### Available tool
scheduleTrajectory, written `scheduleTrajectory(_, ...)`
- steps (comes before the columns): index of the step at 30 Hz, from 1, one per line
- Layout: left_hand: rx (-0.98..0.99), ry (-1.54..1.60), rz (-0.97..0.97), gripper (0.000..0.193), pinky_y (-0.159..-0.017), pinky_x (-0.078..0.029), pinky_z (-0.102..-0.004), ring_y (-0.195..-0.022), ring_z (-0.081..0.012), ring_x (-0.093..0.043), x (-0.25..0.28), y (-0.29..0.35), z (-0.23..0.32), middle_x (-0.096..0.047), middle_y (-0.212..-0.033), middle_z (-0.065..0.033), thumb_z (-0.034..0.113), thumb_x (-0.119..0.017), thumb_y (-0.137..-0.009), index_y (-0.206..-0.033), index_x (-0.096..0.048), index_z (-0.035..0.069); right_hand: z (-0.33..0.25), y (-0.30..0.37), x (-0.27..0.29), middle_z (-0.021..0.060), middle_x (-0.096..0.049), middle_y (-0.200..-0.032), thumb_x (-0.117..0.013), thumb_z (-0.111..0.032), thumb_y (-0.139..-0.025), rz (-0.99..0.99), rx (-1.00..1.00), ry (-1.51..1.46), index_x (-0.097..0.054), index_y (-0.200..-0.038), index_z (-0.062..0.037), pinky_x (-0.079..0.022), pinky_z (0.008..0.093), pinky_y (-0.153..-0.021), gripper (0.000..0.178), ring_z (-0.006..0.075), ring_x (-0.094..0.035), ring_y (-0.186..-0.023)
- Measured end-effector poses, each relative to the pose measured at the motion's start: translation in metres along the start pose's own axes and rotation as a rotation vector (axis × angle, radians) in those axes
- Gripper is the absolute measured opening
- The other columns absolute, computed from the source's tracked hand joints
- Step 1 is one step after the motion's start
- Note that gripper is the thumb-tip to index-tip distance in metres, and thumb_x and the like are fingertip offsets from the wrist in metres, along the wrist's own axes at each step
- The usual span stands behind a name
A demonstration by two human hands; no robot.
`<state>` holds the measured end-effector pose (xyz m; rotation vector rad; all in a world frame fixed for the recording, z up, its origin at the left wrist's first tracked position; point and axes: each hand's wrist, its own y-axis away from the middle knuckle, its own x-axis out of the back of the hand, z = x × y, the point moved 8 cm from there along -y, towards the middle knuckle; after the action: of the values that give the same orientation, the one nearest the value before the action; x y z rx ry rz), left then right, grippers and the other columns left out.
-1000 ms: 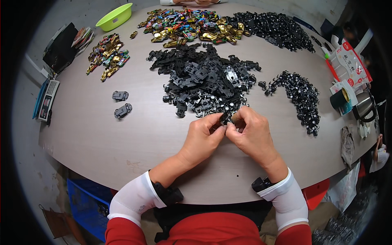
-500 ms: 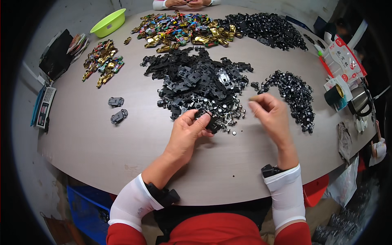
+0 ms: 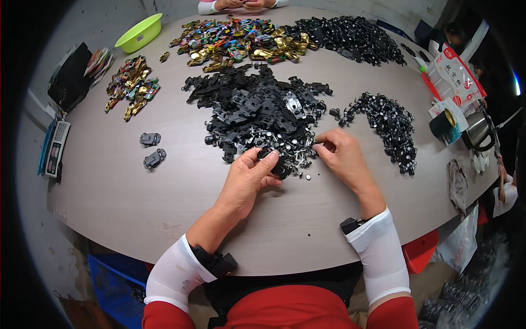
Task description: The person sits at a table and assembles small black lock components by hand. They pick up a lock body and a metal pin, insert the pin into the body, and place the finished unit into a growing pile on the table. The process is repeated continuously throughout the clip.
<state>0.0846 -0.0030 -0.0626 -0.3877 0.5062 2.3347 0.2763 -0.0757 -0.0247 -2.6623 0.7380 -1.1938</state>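
Black plastic part (image 3: 275,163) held in left hand (image 3: 249,178), long axis slanting toward the central black heap (image 3: 257,109) just beyond; right hand (image 3: 342,156), beside that heap, pinches a small piece, identity unclear, bench (image 3: 137,203) beneath

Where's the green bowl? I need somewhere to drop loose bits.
In the head view, the green bowl sits at the table's far left edge, beyond the small pile of gold parts and right of the black case.
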Motion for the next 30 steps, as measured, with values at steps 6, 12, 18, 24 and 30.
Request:
scheduleTrajectory(6, 0.019, 0.084, -0.053, 0.019, -0.074, -0.056, -0.0285, -0.079, -0.0116, -0.064, -0.001, 0.000, 0.000, -0.068, -0.094, -0.0046, 0.023, -0.060, -0.100, -0.105, -0.061, 0.004, -0.007, 0.001, 0.016, 0.0116, -0.065, -0.084, -0.068, -0.009, -0.082, 0.076, -0.021, -0.026, -0.069, -0.085, -0.0024, -0.051, 0.0359, -0.068, 0.008, 0.0270, -0.064, -0.069)
scheduleTrajectory(12, 0.015, 0.036, -0.052, 0.018, -0.078, -0.057, -0.0308, -0.083, -0.0134, -0.065, -0.002, 0.001, 0.001, -0.068, -0.096, -0.0051, 0.020, -0.060, -0.099, -0.108, -0.062, 0.005, 0.034, 0.004, 0.039, 0.0134, -0.067, -0.088, -0.070, -0.012, -0.081, 0.034, -0.085, 0.208, -0.070, -0.088, -0.0014, -0.051, 0.0368, -0.073, 0.013, 0.0289, -0.065, -0.078)
scheduleTrajectory(18, 0.028, 0.027, -0.025, 0.018, -0.079, -0.057, -0.0311, -0.083, -0.0138, -0.066, -0.001, 0.001, 0.003, -0.069, -0.097, -0.0057, 0.020, -0.062, -0.098, -0.108, -0.062, 0.005, 0.026, 0.008, 0.033, 0.0142, -0.066, -0.092, -0.076, -0.016, -0.076, -0.118, -0.103, 0.190, -0.069, -0.093, 0.0017, -0.051, 0.0360, -0.075, 0.025, 0.0286, -0.065, -0.084)
scheduleTrajectory(24, 0.035, 0.086, 0.004, 0.018, -0.078, -0.055, -0.0296, -0.085, -0.0129, -0.065, 0.004, 0.002, 0.000, -0.070, -0.098, -0.0041, 0.021, -0.067, -0.096, -0.105, -0.064, 0.006, -0.035, 0.007, 0.011, 0.0124, -0.063, -0.092, -0.078, -0.012, -0.074, -0.061, 0.110, -0.086, -0.066, -0.097, 0.0010, -0.051, 0.0319, -0.070, 0.029, 0.0232, -0.063, -0.082)
scheduleTrajectory(30, -0.001, 0.117, 0.019, 0.016, -0.078, -0.054, -0.0278, -0.088, -0.0114, -0.065, 0.007, 0.003, -0.001, -0.070, -0.099, -0.0035, 0.019, -0.068, -0.095, -0.104, -0.064, 0.007, -0.078, 0.022, -0.015, 0.0120, -0.061, -0.095, -0.076, -0.007, -0.074, -0.106, 0.301, -0.069, -0.062, -0.097, -0.0010, -0.049, 0.0399, -0.082, 0.027, 0.0309, -0.061, -0.091)
